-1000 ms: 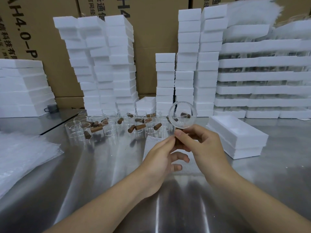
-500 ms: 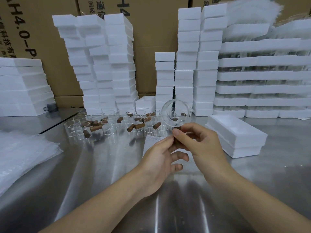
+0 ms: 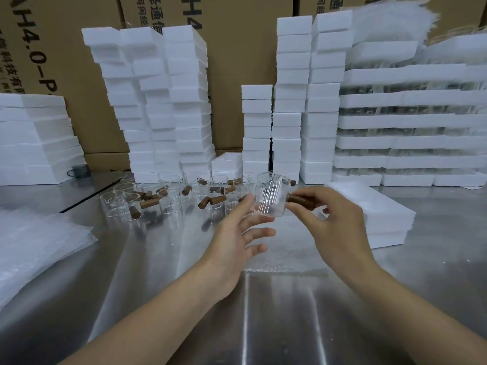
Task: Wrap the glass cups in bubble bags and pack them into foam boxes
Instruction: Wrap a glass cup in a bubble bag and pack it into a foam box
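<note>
A clear glass cup (image 3: 270, 196) with a brown wooden handle (image 3: 300, 201) is held upright above the steel table. My right hand (image 3: 334, 227) pinches that handle. My left hand (image 3: 237, 235) is spread, fingers straight, its index fingertip touching the cup's left side. A flat bubble bag (image 3: 287, 248) lies on the table beneath both hands. An open foam box (image 3: 369, 209) sits on a second one just to the right.
Several more glass cups with brown handles (image 3: 168, 198) stand in a row behind my hands. A pile of bubble bags (image 3: 34, 246) lies at the left. Tall stacks of foam boxes (image 3: 163, 101) and cardboard cartons (image 3: 237, 48) line the back.
The cup has turned from showing its round mouth or base to the camera to standing upright. My right hand shifted right onto the handle, and my left hand spread its fingers.
</note>
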Demonstrator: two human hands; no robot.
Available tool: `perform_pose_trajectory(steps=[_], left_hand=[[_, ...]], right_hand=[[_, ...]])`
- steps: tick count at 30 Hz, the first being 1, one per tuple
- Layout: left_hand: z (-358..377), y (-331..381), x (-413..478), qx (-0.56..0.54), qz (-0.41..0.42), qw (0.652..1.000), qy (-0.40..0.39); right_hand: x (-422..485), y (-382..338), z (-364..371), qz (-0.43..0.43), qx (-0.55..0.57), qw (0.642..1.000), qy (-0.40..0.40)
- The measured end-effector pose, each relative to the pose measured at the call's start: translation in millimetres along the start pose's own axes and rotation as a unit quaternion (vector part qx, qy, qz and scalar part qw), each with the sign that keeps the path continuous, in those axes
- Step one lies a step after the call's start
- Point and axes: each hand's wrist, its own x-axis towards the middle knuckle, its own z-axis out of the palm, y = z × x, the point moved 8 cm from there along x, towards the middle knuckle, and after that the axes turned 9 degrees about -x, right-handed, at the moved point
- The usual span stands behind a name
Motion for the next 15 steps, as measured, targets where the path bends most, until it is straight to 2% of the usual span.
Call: perform_pose_trajectory(steps=[4, 7, 9, 12, 15], left_hand=[[3, -2, -2, 0.001, -0.002, 1.000, -0.016], [3, -4, -2, -0.022, -0.016, 0.999, -0.020], [3, -6, -2, -0.043, -0.028, 0.999, -0.017], [3, -8, -3, -0.074, -0.044, 0.996, -0.016], [6, -8, -5, -0.078, -0.051, 0.995, -0.033]], right_hand=[[1, 5, -3, 0.009, -0.005, 1.000, 0.004], [3, 10, 0, 0.046, 0.047, 0.998, -0.010], [2, 11, 8, 0.061, 0.078, 0.994, -0.048], [-7, 7, 27, 0.031, 0.055, 0.989, -0.131], [-14, 3, 39, 0.016, 0.047, 0.985, -0.164]])
